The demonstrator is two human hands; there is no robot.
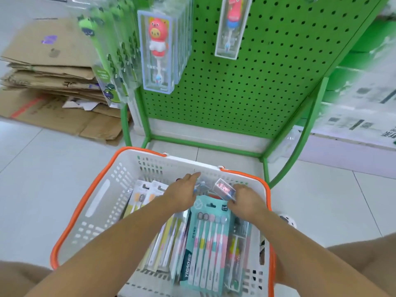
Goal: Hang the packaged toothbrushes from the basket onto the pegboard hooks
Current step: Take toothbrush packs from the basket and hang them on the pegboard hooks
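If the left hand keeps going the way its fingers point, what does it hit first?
Probably the basket's far wall: the left hand points forward over the packs towards it, fingertips already close. Depth is unclear.

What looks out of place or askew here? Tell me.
Flattened cardboard is heaped unevenly on the floor left of the pegboard. In the basket, the toothbrush packs lie overlapping at mixed angles. Nothing looks spilled or damaged.

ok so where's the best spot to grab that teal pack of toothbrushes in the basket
Probably the top edge of the teal toothbrush pack, by its hang hole, pinched from above. It lies flat on the other packs in the basket, and that end sits free between the left hand and right hand.
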